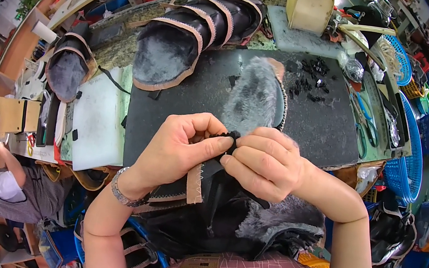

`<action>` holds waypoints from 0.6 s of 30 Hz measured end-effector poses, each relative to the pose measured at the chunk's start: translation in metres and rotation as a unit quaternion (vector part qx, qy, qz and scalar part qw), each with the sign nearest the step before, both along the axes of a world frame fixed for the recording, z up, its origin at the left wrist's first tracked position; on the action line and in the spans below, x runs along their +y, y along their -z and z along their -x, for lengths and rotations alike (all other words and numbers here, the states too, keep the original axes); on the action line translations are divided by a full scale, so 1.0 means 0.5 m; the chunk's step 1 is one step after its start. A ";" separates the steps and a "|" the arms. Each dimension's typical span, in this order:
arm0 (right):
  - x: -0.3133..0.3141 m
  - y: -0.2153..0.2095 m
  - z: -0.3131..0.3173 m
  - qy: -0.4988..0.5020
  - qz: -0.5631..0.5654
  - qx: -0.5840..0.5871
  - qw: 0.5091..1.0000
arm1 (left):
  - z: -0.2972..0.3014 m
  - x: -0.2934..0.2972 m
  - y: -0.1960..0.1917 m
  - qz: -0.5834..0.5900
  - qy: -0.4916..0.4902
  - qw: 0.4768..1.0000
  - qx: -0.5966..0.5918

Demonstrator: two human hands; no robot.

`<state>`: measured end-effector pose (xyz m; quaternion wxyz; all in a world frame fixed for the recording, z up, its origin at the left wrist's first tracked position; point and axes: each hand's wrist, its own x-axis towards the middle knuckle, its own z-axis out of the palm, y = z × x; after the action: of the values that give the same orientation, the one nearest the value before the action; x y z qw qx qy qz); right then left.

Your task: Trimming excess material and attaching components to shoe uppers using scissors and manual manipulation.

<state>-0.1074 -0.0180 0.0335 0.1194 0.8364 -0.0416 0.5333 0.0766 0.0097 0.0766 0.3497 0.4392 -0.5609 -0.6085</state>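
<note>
Both hands meet at the middle, over the near edge of the dark work board [173, 111]. My left hand [185, 141], wearing a metal-band watch, pinches the end of a black zipper [233, 135] between thumb and forefinger. My right hand [268, 164] is closed on the same zipper from the other side, its fingers curled and hiding part of it. Below them, a black leather boot upper [214, 211] with grey fur lining [284, 222] lies across my lap. A tan edge strip [195, 184] with zigzag stitching hangs beneath my left hand.
A grey fur-lined piece [256, 93] lies just beyond my hands, with small shiny black pieces [312, 76] to its right. Several black fur-lined uppers [168, 52] overlap at the back. Scissors [366, 120] rest at right beside a blue basket [410, 158]. Another person [23, 188] works at left.
</note>
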 end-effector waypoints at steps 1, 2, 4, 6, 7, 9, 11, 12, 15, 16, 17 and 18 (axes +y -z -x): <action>0.001 0.004 0.001 0.000 -0.002 0.001 1.000 | 0.001 0.001 -0.002 0.014 -0.007 1.000 -0.027; 0.001 0.010 0.001 0.016 0.013 0.003 1.000 | 0.002 0.002 -0.004 0.028 -0.014 0.998 -0.054; 0.001 0.016 0.000 0.030 0.027 0.005 0.999 | 0.007 0.011 -0.019 0.072 -0.024 0.990 -0.121; -0.006 0.019 -0.002 0.041 0.060 0.001 0.997 | 0.008 0.014 -0.025 0.115 -0.034 0.975 -0.187; -0.009 0.022 -0.004 0.040 0.059 0.002 0.997 | 0.008 0.012 -0.025 0.127 -0.030 0.973 -0.191; -0.016 0.029 -0.008 0.029 0.088 -0.012 0.996 | 0.004 0.009 -0.025 0.139 -0.028 0.970 -0.195; -0.019 0.032 -0.008 0.014 0.087 -0.005 0.996 | -0.004 0.004 -0.024 0.090 0.012 0.975 -0.201; -0.019 0.032 -0.008 0.001 0.086 0.002 0.996 | -0.006 0.003 -0.023 0.089 0.012 0.976 -0.200; -0.017 0.033 -0.006 -0.007 0.088 0.012 0.996 | -0.007 0.003 -0.017 0.102 0.043 0.979 -0.173; -0.017 0.030 -0.002 -0.008 0.087 0.011 0.996 | -0.004 0.006 -0.016 0.101 0.033 0.980 -0.168; -0.016 0.025 0.002 -0.022 0.095 0.022 0.995 | 0.000 0.008 -0.015 0.101 0.023 0.981 -0.163; -0.015 0.022 0.003 -0.035 0.103 0.034 0.993 | 0.000 0.010 -0.010 0.100 0.023 0.981 -0.163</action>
<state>-0.1090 -0.0255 0.0226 0.1874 0.8382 0.0469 0.5101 0.0765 0.0148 0.0818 0.2820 0.4820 -0.6784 -0.4773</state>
